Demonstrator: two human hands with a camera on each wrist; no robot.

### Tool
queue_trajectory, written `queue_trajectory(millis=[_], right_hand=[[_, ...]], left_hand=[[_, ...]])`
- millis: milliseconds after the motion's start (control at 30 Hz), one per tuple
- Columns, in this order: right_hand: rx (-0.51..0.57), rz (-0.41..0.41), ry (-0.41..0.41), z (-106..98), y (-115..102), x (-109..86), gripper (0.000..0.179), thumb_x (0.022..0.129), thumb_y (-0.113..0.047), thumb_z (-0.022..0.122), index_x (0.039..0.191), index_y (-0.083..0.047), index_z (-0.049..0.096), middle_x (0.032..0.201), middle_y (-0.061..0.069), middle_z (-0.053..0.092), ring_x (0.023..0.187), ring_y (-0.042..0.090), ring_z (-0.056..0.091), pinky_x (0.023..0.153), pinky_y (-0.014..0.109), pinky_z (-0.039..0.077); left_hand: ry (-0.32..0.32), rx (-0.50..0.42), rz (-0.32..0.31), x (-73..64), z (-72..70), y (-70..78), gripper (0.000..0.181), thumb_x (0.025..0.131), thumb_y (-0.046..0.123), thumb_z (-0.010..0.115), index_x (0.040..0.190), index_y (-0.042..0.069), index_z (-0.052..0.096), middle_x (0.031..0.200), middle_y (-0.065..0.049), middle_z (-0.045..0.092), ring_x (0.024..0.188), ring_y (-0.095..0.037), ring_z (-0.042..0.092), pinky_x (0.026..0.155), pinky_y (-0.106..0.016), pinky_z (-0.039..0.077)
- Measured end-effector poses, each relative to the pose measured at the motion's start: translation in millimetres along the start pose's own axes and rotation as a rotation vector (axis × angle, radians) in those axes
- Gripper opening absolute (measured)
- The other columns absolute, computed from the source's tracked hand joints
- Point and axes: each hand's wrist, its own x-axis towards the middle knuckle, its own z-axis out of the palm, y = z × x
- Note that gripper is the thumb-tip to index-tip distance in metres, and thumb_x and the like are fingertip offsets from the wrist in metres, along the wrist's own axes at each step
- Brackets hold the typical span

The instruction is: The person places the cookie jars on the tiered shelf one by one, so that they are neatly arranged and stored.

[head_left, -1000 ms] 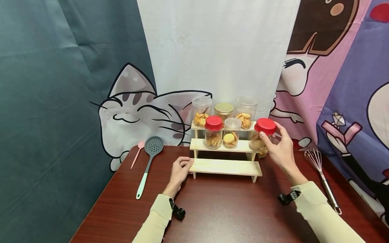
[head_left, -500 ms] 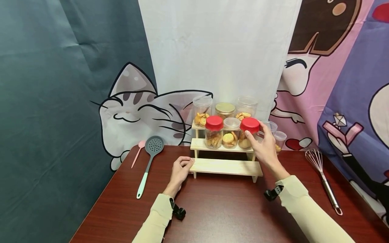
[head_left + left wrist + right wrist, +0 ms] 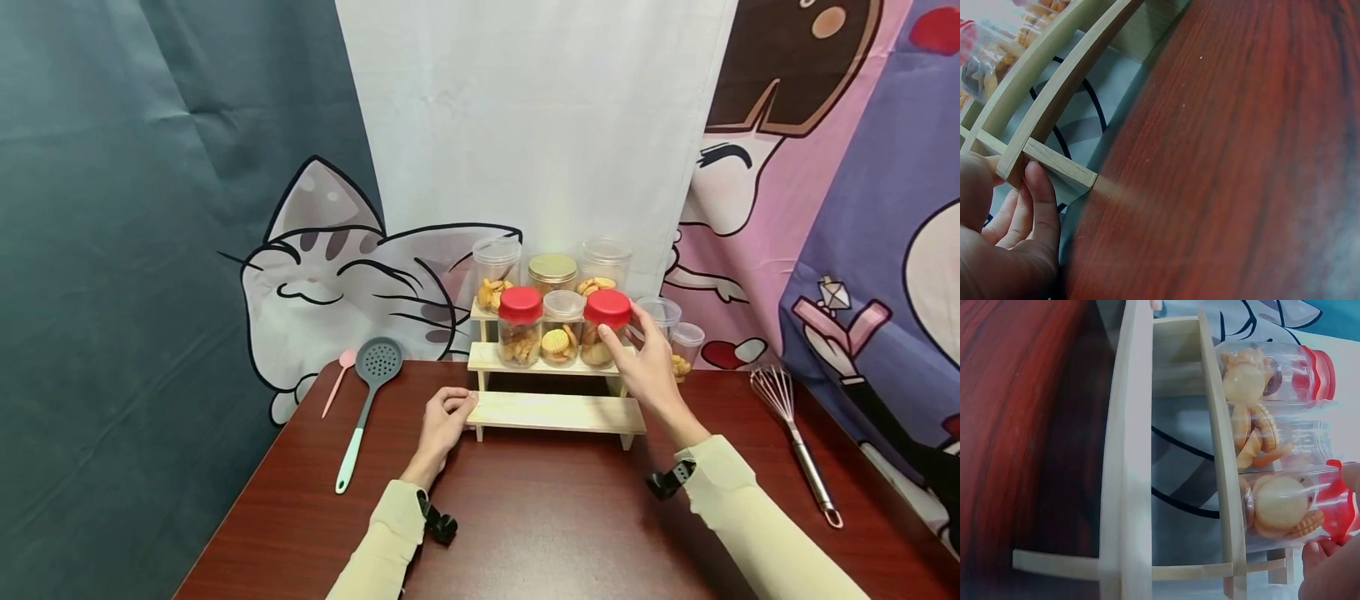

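Note:
In the head view, a three-tier wooden display rack (image 3: 557, 412) stands on the table. My left hand (image 3: 444, 423) pinches the left end of its lowest board, thumb above and fingers below in the left wrist view. On the middle tier at the right, my right hand (image 3: 651, 373) grips a red-lidded cookie jar (image 3: 607, 308) near its lid. That jar's base is against the board (image 3: 1232, 506) in the right wrist view. Beside it stand a clear-lidded jar (image 3: 562, 337) and another red-lidded jar (image 3: 520, 337), in a tight row.
The top tier carries two clear-lidded jars (image 3: 497, 271) (image 3: 606, 260) and a gold-lidded jar (image 3: 552, 268). Behind my right hand are two clear jars (image 3: 660, 310) (image 3: 686, 342). A slotted turner (image 3: 363, 417) and pink spoon (image 3: 341, 379) lie left, a whisk (image 3: 798, 446) right.
My right hand has brought the red-lidded jar leftward from the rack's right end into the middle-tier row. The neighbouring jars have shifted slightly left. My left hand has stayed on the lowest board.

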Motion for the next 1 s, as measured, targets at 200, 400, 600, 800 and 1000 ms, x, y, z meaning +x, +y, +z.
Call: queue_trajectory(millis=[200, 400, 600, 800, 1000], right_hand=[[-0.001, 0.0, -0.023, -11.0, 7.3, -7.6, 0.069, 0.101, -0.022, 0.08, 0.16, -0.006, 0.048, 0.157, 0.02, 0.057, 0.149, 0.035, 0.051, 0.125, 0.057, 0.043], [-0.047, 0.05, 0.033, -29.9, 21.9, -13.7, 0.057, 0.102, -0.025, 0.078, 0.152, -0.005, 0.058, 0.149, 0.019, 0.065, 0.139, 0.032, 0.059, 0.12, 0.047, 0.049], [-0.051, 0.128, 0.197, -49.5, 41.7, -11.6, 0.046, 0.1, -0.023, 0.079, 0.142, -0.007, 0.067, 0.135, 0.016, 0.071, 0.113, 0.01, 0.066, 0.099, 0.013, 0.051], [-0.079, 0.208, 0.266, -61.2, 53.8, 1.6, 0.06, 0.097, -0.032, 0.083, 0.146, -0.008, 0.059, 0.139, 0.011, 0.064, 0.119, 0.018, 0.066, 0.1, 0.014, 0.054], [-0.156, 0.213, 0.136, -62.0, 60.2, 14.1, 0.086, 0.095, -0.035, 0.084, 0.162, -0.005, 0.039, 0.158, 0.022, 0.051, 0.143, 0.041, 0.054, 0.121, 0.054, 0.047]], left_hand=[[0.004, -0.005, 0.004, 2.3, 0.5, 0.1, 0.036, 0.103, 0.022, 0.076, 0.124, -0.005, 0.065, 0.106, -0.019, 0.078, 0.07, -0.011, 0.068, 0.067, -0.033, 0.065], [0.005, -0.002, 0.001, 2.7, 1.3, 1.5, 0.033, 0.103, 0.021, 0.076, 0.122, -0.004, 0.066, 0.103, -0.016, 0.078, 0.07, -0.01, 0.068, 0.068, -0.033, 0.066], [0.0, -0.008, 0.005, 4.0, 1.1, -0.2, 0.033, 0.104, 0.019, 0.075, 0.123, -0.005, 0.064, 0.106, -0.019, 0.078, 0.07, -0.011, 0.068, 0.067, -0.033, 0.065], [0.006, -0.008, -0.006, 4.1, -0.1, -0.8, 0.032, 0.102, 0.02, 0.077, 0.122, -0.003, 0.066, 0.104, -0.018, 0.078, 0.071, -0.011, 0.068, 0.066, -0.03, 0.064], [0.012, 0.008, -0.006, 1.4, 0.6, -2.4, 0.033, 0.103, 0.022, 0.076, 0.122, -0.004, 0.066, 0.104, -0.016, 0.078, 0.07, -0.01, 0.068, 0.065, -0.028, 0.064]])
